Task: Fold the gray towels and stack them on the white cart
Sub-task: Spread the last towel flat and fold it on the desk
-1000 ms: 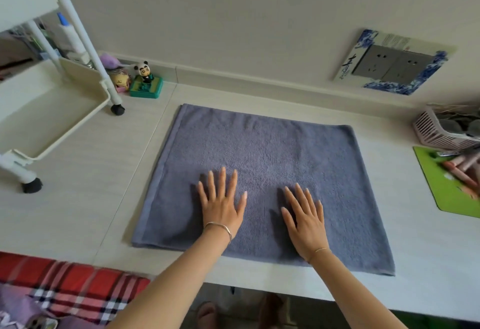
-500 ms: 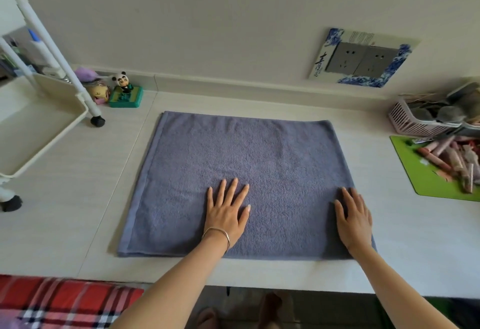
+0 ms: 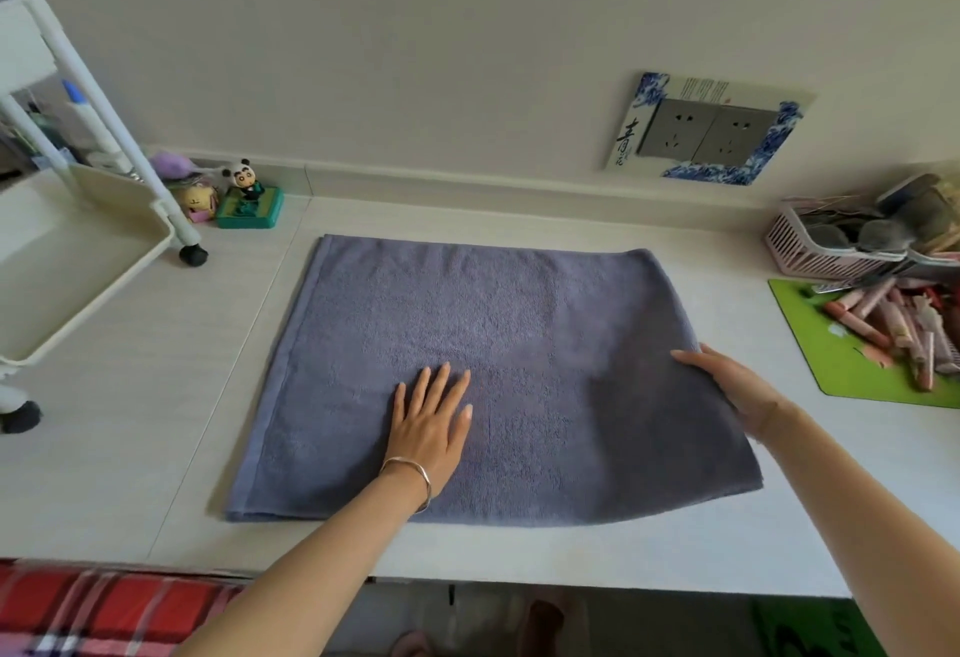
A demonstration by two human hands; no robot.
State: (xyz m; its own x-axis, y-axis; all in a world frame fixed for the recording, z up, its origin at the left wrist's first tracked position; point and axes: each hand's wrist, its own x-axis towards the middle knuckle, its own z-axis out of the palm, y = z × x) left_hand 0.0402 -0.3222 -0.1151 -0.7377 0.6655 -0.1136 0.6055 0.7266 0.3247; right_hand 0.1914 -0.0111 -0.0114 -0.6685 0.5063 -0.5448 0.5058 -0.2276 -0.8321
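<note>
The left hand (image 3: 428,428) presses flat, fingers spread, on the gray towel (image 3: 519,334); the right hand (image 3: 737,389) pinches its right edge.

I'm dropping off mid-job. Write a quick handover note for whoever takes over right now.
Left hand: flat on the gray towel, fingers straight.
Right hand: pinches the towel's right edge, thumb on top.
Towel: spread on the table, right of the white cart.
Done: seemingly folded once; layers show at its left edge.
Left: fold it smaller, stack it on the cart; no towel shows on its visible tray.
</note>
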